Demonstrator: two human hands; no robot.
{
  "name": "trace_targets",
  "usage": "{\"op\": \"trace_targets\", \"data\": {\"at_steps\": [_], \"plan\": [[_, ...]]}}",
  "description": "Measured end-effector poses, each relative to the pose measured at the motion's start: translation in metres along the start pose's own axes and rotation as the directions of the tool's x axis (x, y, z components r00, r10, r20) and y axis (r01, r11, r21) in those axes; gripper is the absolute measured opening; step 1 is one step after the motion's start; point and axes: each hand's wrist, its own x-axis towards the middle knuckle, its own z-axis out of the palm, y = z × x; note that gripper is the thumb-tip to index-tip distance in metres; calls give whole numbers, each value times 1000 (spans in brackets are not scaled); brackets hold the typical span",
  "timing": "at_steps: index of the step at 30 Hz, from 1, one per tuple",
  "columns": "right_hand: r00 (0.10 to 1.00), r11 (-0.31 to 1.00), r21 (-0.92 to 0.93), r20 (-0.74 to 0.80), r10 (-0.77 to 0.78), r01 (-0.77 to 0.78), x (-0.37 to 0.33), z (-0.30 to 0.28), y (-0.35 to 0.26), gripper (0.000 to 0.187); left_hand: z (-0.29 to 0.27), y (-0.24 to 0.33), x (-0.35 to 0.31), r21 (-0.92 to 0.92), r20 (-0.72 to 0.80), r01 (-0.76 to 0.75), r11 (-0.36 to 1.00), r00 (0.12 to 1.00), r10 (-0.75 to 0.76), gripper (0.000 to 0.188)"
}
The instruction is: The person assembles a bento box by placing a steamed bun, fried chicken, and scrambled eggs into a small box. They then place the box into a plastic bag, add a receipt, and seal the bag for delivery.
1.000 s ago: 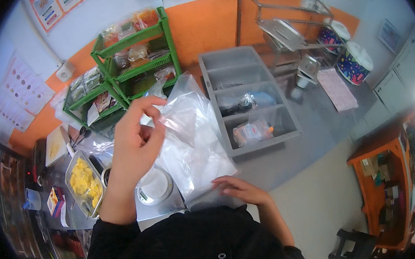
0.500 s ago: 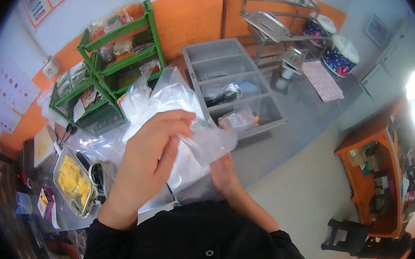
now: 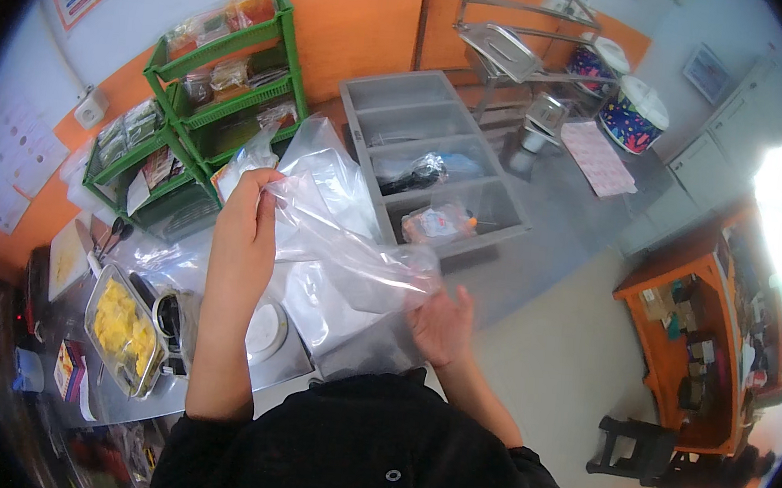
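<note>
A clear plastic bag (image 3: 344,249) stretches between my hands above the worktop. My left hand (image 3: 246,222) is closed on its upper left edge, with fingers and thumb pinched together. At the bag's lower right end is my right hand (image 3: 442,327), palm up, its thumb apart from the fingers. The plastic touches and partly covers those fingertips. Under the bag lie more plastic bags (image 3: 328,169), whitish and shiny, on the steel table (image 3: 541,229). A white round lid (image 3: 264,331) shows beside my left forearm.
Behind the bags stands a grey divided tray (image 3: 523,228) holding packets and dark utensils. Green tiered baskets (image 3: 225,123) with packets are at the back left. A glass dish of yellow pieces (image 3: 124,323) sits at the left. An orange shelf (image 3: 677,269) and black stool (image 3: 633,451) stand right.
My left hand has moved left, drawing the clear bag out wider between the hands. My right hand has shifted slightly right and its thumb now shows. The white round lid has come into view.
</note>
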Motion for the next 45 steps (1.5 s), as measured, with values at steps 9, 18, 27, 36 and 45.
{"op": "trace_targets", "data": {"at_steps": [9, 18, 27, 36, 45], "plan": [[997, 944, -328, -51, -54, 35, 5, -35, -4, 26, -16, -30, -15, -71, 83, -248, 966, 964, 254, 26], [998, 668, -741, -59, 22, -59, -2, 4, 23, 16, 30, 1, -61, 108, 658, -269, 957, 741, 134, 18], [998, 958, -284, 38, 45, -33, -21, -10, -6, 21, 31, -56, -76, -113, 405, -136, 984, 898, 170, 13], [982, 917, -352, 76, -173, 189, 9, 17, -21, 17, 9, -83, -78, -126, 137, 210, 970, 972, -193, 24], [903, 299, -902, 379, 201, 312, 12, 83, 54, 19, 20, -61, -146, -385, 699, 120, 915, 686, 204, 25]]}}
